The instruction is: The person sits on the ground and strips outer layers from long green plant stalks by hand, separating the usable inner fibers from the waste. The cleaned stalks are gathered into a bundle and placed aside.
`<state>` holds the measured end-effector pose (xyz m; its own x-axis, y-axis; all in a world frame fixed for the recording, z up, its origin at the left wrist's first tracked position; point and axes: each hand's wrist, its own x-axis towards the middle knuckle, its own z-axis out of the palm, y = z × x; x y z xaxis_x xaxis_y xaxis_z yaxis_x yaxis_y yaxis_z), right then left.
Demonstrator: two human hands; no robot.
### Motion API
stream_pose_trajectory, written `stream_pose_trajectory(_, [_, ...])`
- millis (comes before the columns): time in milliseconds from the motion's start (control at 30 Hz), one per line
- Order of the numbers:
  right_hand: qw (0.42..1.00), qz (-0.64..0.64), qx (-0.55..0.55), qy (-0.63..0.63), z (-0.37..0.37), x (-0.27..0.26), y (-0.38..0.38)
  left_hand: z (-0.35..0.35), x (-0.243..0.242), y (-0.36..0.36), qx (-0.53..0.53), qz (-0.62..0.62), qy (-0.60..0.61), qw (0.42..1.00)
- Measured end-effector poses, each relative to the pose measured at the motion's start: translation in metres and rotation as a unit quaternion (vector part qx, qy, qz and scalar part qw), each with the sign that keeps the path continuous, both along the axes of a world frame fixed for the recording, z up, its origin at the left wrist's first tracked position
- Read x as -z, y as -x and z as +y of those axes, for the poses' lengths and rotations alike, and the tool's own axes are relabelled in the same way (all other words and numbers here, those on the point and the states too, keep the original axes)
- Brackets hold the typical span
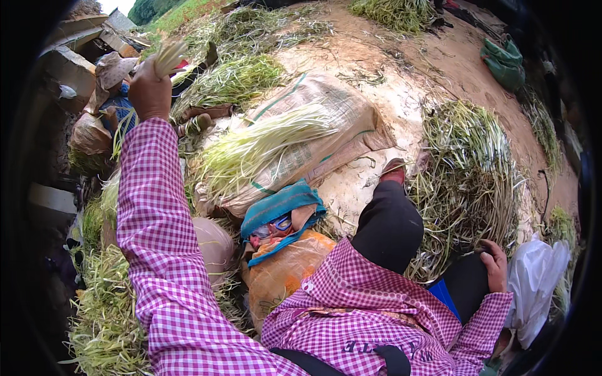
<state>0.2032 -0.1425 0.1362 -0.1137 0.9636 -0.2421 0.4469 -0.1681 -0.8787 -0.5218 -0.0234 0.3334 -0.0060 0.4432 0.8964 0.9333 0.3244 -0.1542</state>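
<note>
My left hand (149, 89) is raised at the upper left, closed around a bundle of pale vegetable stalks (170, 57) whose ends stick out above the fist. Long thin leaves hang below that hand. My right hand (495, 265) rests by my bent knee at the right, its fingers loosely curled, with nothing visible in it. Before me, a pile of pale green-white stalks (268, 141) lies across a woven plastic sack (345, 101). To the right, a large heap of uncleaned stalks with brownish ends (470, 174) lies beside my legs.
An orange bag (287, 263) and a teal cloth bag (277, 202) stand near my lap. A white plastic bag (536, 282) is at the right. A person in a patterned hat (112, 70) sits at the upper left. Leafy heaps (106, 310) and a green sack (503, 63) lie around.
</note>
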Motion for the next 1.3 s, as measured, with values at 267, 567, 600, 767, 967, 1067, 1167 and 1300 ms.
stream_pose_trajectory(267, [0.995, -0.047, 0.071, 0.044, -0.009, -0.008, -0.024, 0.091, 0.229, -0.017, 0.022, -0.041, 0.333, 0.942])
stream_pose_trajectory(567, [0.987, -0.078, 0.113, 0.083, -0.004, -0.005, -0.039, 0.181, 0.270, -0.083, -0.035, -0.076, 0.572, 0.816])
stream_pose_trajectory(600, [0.984, -0.090, 0.115, 0.097, -0.002, -0.005, -0.038, 0.185, 0.274, -0.088, -0.020, -0.096, 0.556, 0.826])
stream_pose_trajectory(767, [0.982, -0.087, 0.121, 0.114, 0.008, -0.005, -0.034, 0.189, 0.310, -0.099, 0.026, -0.146, 0.475, 0.867])
stream_pose_trajectory(967, [0.983, -0.081, 0.104, 0.126, 0.020, 0.001, -0.035, 0.184, 0.333, -0.101, 0.063, -0.181, 0.425, 0.885])
stream_pose_trajectory(1067, [0.984, -0.077, 0.102, 0.126, 0.024, 0.003, -0.033, 0.190, 0.328, -0.105, 0.057, -0.215, 0.448, 0.866])
stream_pose_trajectory(1167, [0.985, -0.073, 0.098, 0.120, 0.027, 0.004, -0.031, 0.187, 0.322, -0.112, 0.073, -0.237, 0.469, 0.848])
stream_pose_trajectory(1300, [0.982, -0.105, 0.102, 0.116, 0.031, 0.006, -0.029, 0.174, 0.314, -0.114, 0.097, -0.248, 0.474, 0.839])
